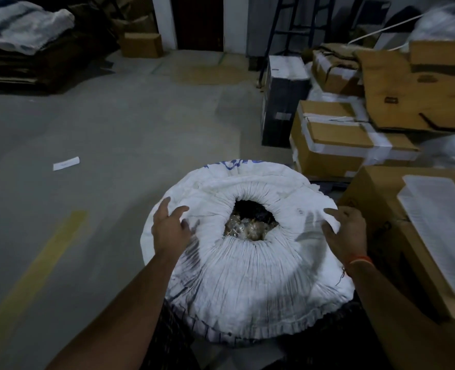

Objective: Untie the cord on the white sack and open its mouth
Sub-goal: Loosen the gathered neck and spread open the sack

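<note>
1. White sack upright on the concrete floor, just in front of the body, with cardboard boxes close on the right; placed so, probably, to be worked from above with both hands.
2. Mouth gathered into a puckered ring, already partly open, with brownish, shiny contents visible in the gap. No cord to be seen; likely already off, or hidden in the folds, so the untying looks done and the widening is what remains.
3. Left hand on the left shoulder of the sack, palm down, fingers spread and somewhat blurred, pressing on the cloth, not closed around anything.
4. Right hand on the right shoulder, fingers curled over a fold of cloth; pinched or merely resting, hard to say.
5. Both forearms reaching forward and slightly inward, one hand on each side of the ring, well set for drawing the gathered cloth outward.
6. Orange thread at the right wrist.
</note>
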A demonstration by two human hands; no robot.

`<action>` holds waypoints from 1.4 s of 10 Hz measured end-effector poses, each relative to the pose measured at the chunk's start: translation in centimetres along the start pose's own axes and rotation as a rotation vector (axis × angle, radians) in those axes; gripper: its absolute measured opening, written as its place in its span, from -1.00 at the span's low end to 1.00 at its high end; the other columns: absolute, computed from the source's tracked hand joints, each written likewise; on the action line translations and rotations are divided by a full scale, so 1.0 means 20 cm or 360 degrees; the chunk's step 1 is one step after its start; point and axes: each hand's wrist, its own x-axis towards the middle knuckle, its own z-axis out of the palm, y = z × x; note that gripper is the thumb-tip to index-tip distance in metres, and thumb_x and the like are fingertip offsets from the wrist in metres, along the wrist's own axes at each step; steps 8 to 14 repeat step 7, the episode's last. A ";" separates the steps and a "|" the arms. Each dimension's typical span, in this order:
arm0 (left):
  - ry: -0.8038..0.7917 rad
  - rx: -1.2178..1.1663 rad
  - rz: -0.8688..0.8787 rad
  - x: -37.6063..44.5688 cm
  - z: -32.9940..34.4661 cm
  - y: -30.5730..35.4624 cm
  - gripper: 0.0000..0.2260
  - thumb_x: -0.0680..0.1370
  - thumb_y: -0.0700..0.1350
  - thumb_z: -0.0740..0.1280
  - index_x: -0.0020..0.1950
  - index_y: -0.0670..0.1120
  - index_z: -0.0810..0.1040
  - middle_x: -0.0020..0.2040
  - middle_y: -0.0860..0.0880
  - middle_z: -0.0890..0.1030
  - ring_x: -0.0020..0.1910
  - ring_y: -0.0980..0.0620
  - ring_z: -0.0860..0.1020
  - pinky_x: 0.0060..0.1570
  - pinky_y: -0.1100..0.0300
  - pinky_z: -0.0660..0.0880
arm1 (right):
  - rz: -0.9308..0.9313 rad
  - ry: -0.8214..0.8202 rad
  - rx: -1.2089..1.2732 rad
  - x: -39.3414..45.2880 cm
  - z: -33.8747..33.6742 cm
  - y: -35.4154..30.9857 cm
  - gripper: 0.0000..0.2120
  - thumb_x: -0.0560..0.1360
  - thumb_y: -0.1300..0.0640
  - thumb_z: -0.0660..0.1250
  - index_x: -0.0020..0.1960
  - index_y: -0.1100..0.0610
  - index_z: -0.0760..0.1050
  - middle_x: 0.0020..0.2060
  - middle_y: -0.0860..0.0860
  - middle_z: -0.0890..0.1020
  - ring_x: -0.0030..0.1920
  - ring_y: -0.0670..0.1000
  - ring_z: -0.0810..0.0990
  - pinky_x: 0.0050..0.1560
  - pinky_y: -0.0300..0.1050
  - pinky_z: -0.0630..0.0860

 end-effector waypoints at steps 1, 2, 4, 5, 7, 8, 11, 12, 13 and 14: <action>0.0008 -0.0114 0.0253 0.00 0.00 0.08 -0.69 0.54 -0.22 0.42 0.27 -0.01 0.66 0.51 -0.12 0.46 0.46 -0.18 0.46 0.41 -0.05 0.44 | -0.0300 -0.0061 0.0066 0.01 0.00 -0.11 -0.67 0.43 0.26 0.49 0.19 0.14 0.65 0.14 0.20 0.58 0.19 0.25 0.53 0.30 0.14 0.45; 0.0007 -0.0107 0.0437 0.00 0.01 0.19 -0.69 0.56 -0.13 0.37 0.29 -0.02 0.65 0.46 -0.09 0.52 0.39 -0.13 0.52 0.35 -0.03 0.51 | -0.0446 -0.0146 0.0074 0.02 0.02 -0.20 -0.69 0.47 0.19 0.45 0.21 0.11 0.63 0.14 0.12 0.63 0.21 0.16 0.54 0.31 0.00 0.42; -0.0108 -0.0153 0.0582 0.07 0.12 0.30 -0.68 0.61 -0.11 0.38 0.36 0.00 0.61 0.44 -0.02 0.54 0.40 -0.02 0.51 0.42 0.10 0.43 | -0.0487 -0.0234 0.0215 0.07 0.11 -0.37 -0.70 0.50 0.01 0.37 0.21 0.02 0.62 0.10 0.02 0.61 0.15 0.06 0.53 0.19 -0.25 0.31; -0.0145 -0.0290 0.0586 0.17 0.17 0.36 -0.70 0.63 -0.10 0.38 0.37 0.00 0.60 0.41 0.02 0.56 0.40 0.05 0.50 0.42 0.16 0.41 | -0.0488 -0.0234 0.0350 0.16 0.14 -0.44 -0.72 0.52 -0.02 0.37 0.19 0.03 0.63 0.08 -0.01 0.62 0.13 -0.02 0.52 0.19 -0.28 0.33; -0.0225 -0.0530 0.0640 0.56 0.10 0.60 -0.68 0.63 0.00 0.32 0.35 -0.03 0.61 0.35 0.02 0.61 0.35 0.02 0.57 0.38 0.07 0.48 | -0.0406 -0.0193 0.0687 0.50 0.04 -0.64 -0.72 0.52 -0.06 0.37 0.17 0.03 0.65 0.05 -0.18 0.61 0.07 -0.16 0.57 0.04 -0.10 0.57; -0.0225 -0.0530 0.0640 0.56 0.10 0.60 -0.68 0.63 0.00 0.32 0.35 -0.03 0.61 0.35 0.02 0.61 0.35 0.02 0.57 0.38 0.07 0.48 | -0.0406 -0.0193 0.0687 0.50 0.04 -0.64 -0.72 0.52 -0.06 0.37 0.17 0.03 0.65 0.05 -0.18 0.61 0.07 -0.16 0.57 0.04 -0.10 0.57; -0.0225 -0.0530 0.0640 0.56 0.10 0.60 -0.68 0.63 0.00 0.32 0.35 -0.03 0.61 0.35 0.02 0.61 0.35 0.02 0.57 0.38 0.07 0.48 | -0.0406 -0.0193 0.0687 0.50 0.04 -0.64 -0.72 0.52 -0.06 0.37 0.17 0.03 0.65 0.05 -0.18 0.61 0.07 -0.16 0.57 0.04 -0.10 0.57; -0.0225 -0.0530 0.0640 0.56 0.10 0.60 -0.68 0.63 0.00 0.32 0.35 -0.03 0.61 0.35 0.02 0.61 0.35 0.02 0.57 0.38 0.07 0.48 | -0.0406 -0.0193 0.0687 0.50 0.04 -0.64 -0.72 0.52 -0.06 0.37 0.17 0.03 0.65 0.05 -0.18 0.61 0.07 -0.16 0.57 0.04 -0.10 0.57; -0.0225 -0.0530 0.0640 0.56 0.10 0.60 -0.68 0.63 0.00 0.32 0.35 -0.03 0.61 0.35 0.02 0.61 0.35 0.02 0.57 0.38 0.07 0.48 | -0.0406 -0.0193 0.0687 0.50 0.04 -0.64 -0.72 0.52 -0.06 0.37 0.17 0.03 0.65 0.05 -0.18 0.61 0.07 -0.16 0.57 0.04 -0.10 0.57; -0.0225 -0.0530 0.0640 0.56 0.10 0.60 -0.68 0.63 0.00 0.32 0.35 -0.03 0.61 0.35 0.02 0.61 0.35 0.02 0.57 0.38 0.07 0.48 | -0.0406 -0.0193 0.0687 0.50 0.04 -0.64 -0.72 0.52 -0.06 0.37 0.17 0.03 0.65 0.05 -0.18 0.61 0.07 -0.16 0.57 0.04 -0.10 0.57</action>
